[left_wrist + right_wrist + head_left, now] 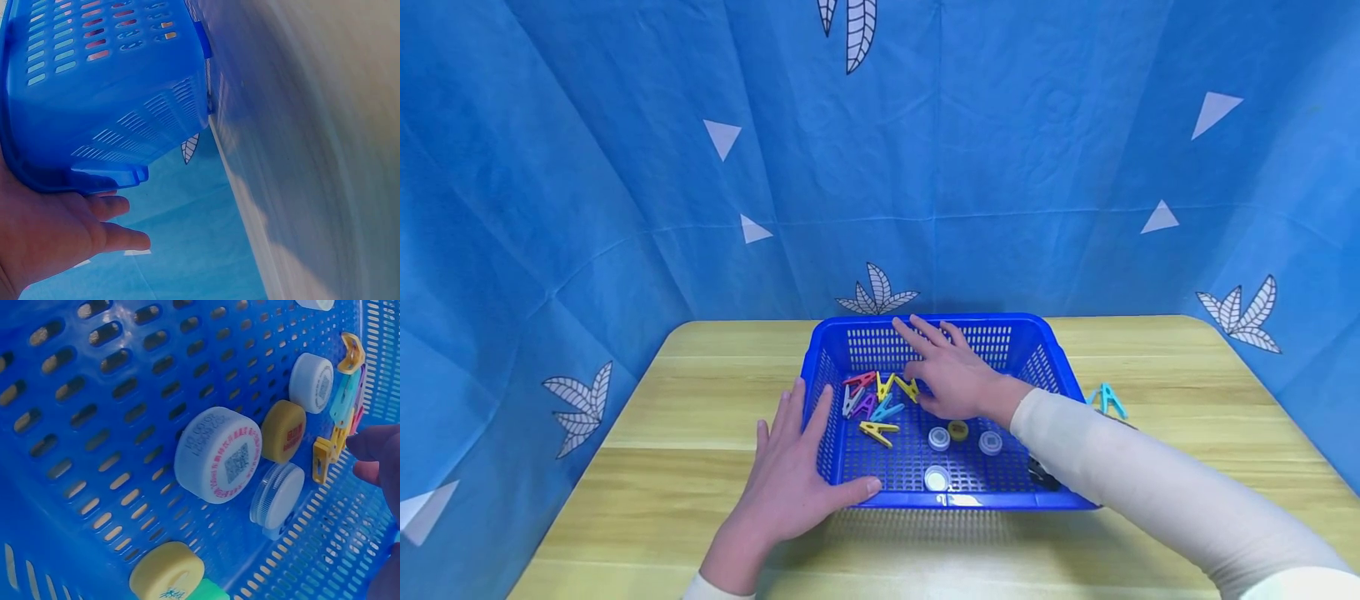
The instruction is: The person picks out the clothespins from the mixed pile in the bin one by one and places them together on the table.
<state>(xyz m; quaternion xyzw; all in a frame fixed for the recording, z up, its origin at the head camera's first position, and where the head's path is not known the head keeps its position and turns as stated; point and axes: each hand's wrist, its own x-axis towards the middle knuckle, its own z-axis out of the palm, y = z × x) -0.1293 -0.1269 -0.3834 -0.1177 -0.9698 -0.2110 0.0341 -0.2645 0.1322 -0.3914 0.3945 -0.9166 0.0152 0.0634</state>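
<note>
A blue plastic basket [970, 500] stands on the table. My left hand [793, 483] rests at its left front corner, fingers spread along the left side and thumb over the front rim. Inside the basket is my right hand [958, 379], fingers stretched out toward the back wall. Its thumb side is close to a yellow clothespin [907, 389]; whether they touch, I cannot tell. Left of it lie red [860, 379], purple [865, 406], light blue [887, 407] and other yellow [878, 431] clothespins. White bottle caps [219, 455] and a darker yellow cap [284, 431] lie nearer the middle.
A black object [1042, 473] sits at the basket's right front corner, partly behind my right sleeve. In the right wrist view a pale yellow cap [167, 574] lies beside something green [209, 590]. Turquoise clothespins [1111, 400] lie on the table right of the basket. Blue cloth [940, 167] hangs behind.
</note>
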